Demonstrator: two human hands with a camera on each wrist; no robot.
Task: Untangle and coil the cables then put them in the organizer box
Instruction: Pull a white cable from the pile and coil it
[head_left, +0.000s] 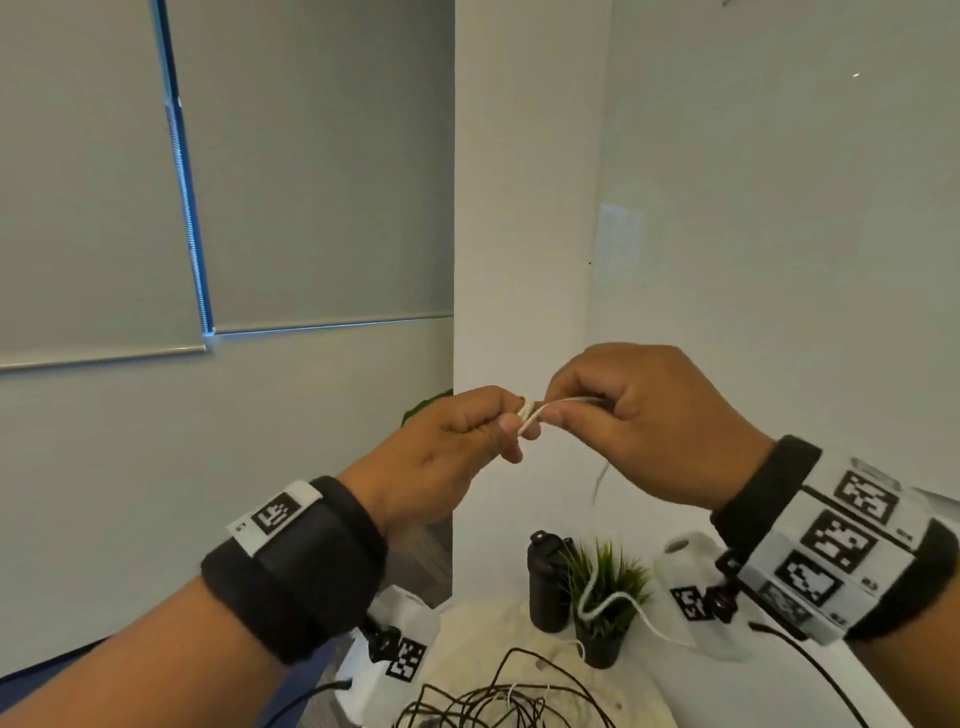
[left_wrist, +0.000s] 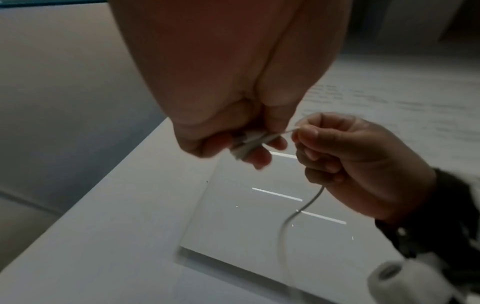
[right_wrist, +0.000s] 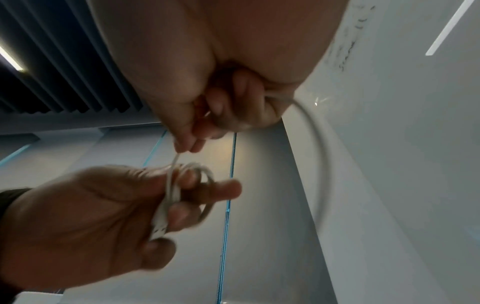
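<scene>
The left hand (head_left: 457, 441) is curled around a small coil of white cable (head_left: 529, 418) wound on its fingers, with the plug end tucked under them in the right-wrist view. The right hand (head_left: 649, 421), almost touching it, pinches the same cable between thumb and forefinger and feeds the next turn; the slack drops from that hand toward the tabletop (head_left: 727, 686). The likeliest slip, I judge, is the loops sliding off the left fingertips if the grip eases, which would undo the coil. The hanging tail drapes across a small plant (head_left: 605, 592) beside a black bottle (head_left: 545, 582); a firm pull could tip the pot, or snag the tail on the leaves. Below lies a tangle of black cable (head_left: 498, 701) with thin white strands through it, so pulling up slack may tighten that knot. No organizer box is in view. The wristbands carry black-and-white square markers; no brand or legible writing shows, and the marks on the far wall are too blurred to read.
</scene>
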